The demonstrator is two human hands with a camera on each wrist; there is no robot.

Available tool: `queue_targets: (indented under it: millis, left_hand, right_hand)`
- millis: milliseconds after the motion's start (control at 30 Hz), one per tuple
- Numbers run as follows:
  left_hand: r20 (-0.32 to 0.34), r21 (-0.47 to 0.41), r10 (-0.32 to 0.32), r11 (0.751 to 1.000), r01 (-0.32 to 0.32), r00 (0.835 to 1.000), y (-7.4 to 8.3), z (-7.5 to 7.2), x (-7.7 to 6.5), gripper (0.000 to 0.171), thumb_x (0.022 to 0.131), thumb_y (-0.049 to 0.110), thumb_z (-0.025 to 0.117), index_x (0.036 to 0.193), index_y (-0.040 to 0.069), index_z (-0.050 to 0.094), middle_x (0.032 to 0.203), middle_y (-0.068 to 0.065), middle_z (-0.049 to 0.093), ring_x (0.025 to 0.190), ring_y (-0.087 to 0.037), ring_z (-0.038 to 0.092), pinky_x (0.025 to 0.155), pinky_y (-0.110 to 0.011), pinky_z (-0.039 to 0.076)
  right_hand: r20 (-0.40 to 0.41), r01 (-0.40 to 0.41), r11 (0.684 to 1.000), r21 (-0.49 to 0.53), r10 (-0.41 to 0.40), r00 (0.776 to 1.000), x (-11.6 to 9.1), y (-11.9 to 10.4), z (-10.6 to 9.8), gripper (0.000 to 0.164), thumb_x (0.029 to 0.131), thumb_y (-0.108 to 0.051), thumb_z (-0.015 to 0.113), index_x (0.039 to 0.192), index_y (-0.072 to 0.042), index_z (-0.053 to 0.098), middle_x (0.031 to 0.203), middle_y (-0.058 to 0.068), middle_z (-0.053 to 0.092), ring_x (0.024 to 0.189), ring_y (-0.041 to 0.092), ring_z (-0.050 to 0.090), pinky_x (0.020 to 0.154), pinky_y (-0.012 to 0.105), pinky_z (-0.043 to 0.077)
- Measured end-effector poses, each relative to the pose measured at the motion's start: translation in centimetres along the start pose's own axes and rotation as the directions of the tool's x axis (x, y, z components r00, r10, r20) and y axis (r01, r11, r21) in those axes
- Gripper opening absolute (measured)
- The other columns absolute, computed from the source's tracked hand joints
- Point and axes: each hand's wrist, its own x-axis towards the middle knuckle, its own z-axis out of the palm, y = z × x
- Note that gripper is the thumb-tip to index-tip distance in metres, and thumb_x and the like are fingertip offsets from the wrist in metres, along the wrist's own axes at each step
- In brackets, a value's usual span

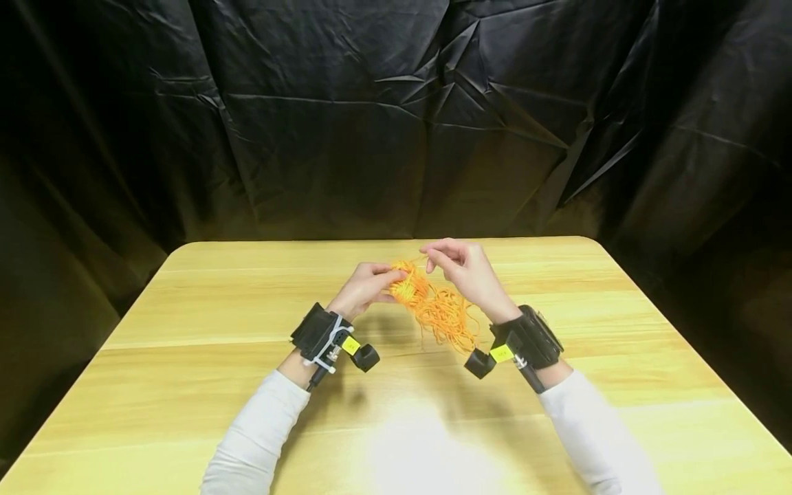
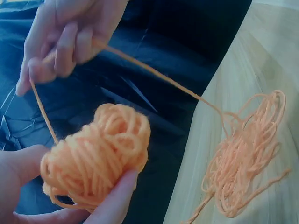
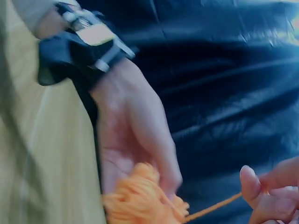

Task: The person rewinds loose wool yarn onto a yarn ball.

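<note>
My left hand (image 1: pixel 370 283) grips a ball of orange yarn (image 2: pixel 96 158), thumb on one side and fingers round the other. To the right of the ball, my right hand (image 1: pixel 464 269) pinches a strand of yarn (image 3: pixel 215 207) that runs taut from the ball to its fingertips. In the left wrist view the same strand passes through the right hand's curled fingers and slants down to a loose tangled heap of yarn (image 2: pixel 243 163). That heap lies on the table below the hands, with loose ends trailing from it.
The wooden table (image 1: pixel 185 385) spreads out under both forearms, with a bright glare near its front edge. Black sheeting (image 1: pixel 322 165) hangs behind its far edge. Each wrist wears a black strap with a small camera (image 1: pixel 365 357) sticking inward.
</note>
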Motion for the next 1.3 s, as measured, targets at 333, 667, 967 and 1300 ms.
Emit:
queue_targets:
  millis: [333, 667, 967, 1300]
  left_hand:
    - [-0.138, -0.042, 0.040, 0.998, -0.046, 0.990, 0.1, 0.6, 0.3, 0.029, 0.086, 0.010, 0.056, 0.108, -0.009, 0.055, 0.096, -0.014, 0.057, 0.075, -0.012, 0.059, 0.076, -0.034, 0.051]
    - [-0.168, -0.233, 0.085, 0.965, -0.123, 0.982, 0.6, 0.8, 0.1, 0.019, 0.087, 0.010, 0.054, 0.099, -0.005, 0.051, 0.094, -0.012, 0.057, 0.084, -0.018, 0.058, 0.080, -0.034, 0.050]
    - [-0.028, -0.265, 0.107, 0.958, -0.111, 0.994, 0.7, 0.6, -0.3, 0.032, 0.090, 0.009, 0.048, 0.117, -0.007, 0.040, 0.101, -0.011, 0.054, 0.085, -0.013, 0.057, 0.088, -0.041, 0.044]
    - [0.034, -0.140, 0.043, 0.989, -0.037, 0.998, 0.5, 0.4, -0.5, 0.033, 0.088, 0.011, 0.053, 0.113, -0.010, 0.053, 0.091, -0.006, 0.059, 0.077, -0.012, 0.058, 0.082, -0.037, 0.048]
  right_hand:
    - [0.105, -0.057, 0.991, 0.123, 0.044, 0.993, -3.2, 0.4, 3.2, 0.021, 0.093, -0.011, 0.046, 0.111, 0.000, 0.043, 0.078, 0.013, 0.063, 0.043, 0.008, 0.033, 0.040, 0.019, 0.027]
    - [0.179, -0.204, 0.927, 0.315, 0.153, 0.972, -3.5, 3.4, 4.8, 0.021, 0.091, -0.017, 0.051, 0.098, 0.003, 0.055, 0.082, 0.011, 0.066, 0.050, 0.012, 0.051, 0.044, 0.018, 0.036]
    - [0.404, -0.441, 0.736, 0.514, 0.246, 0.881, -1.6, 6.8, 4.2, 0.031, 0.091, -0.008, 0.048, 0.112, 0.014, 0.050, 0.081, 0.001, 0.061, 0.056, 0.004, 0.045, 0.051, 0.014, 0.036]
    - [0.402, -0.504, 0.585, 0.636, 0.307, 0.863, 0.8, 7.4, 2.3, 0.022, 0.094, -0.001, 0.033, 0.088, -0.003, 0.054, 0.066, -0.001, 0.056, 0.052, 0.003, 0.047, 0.048, 0.011, 0.037]
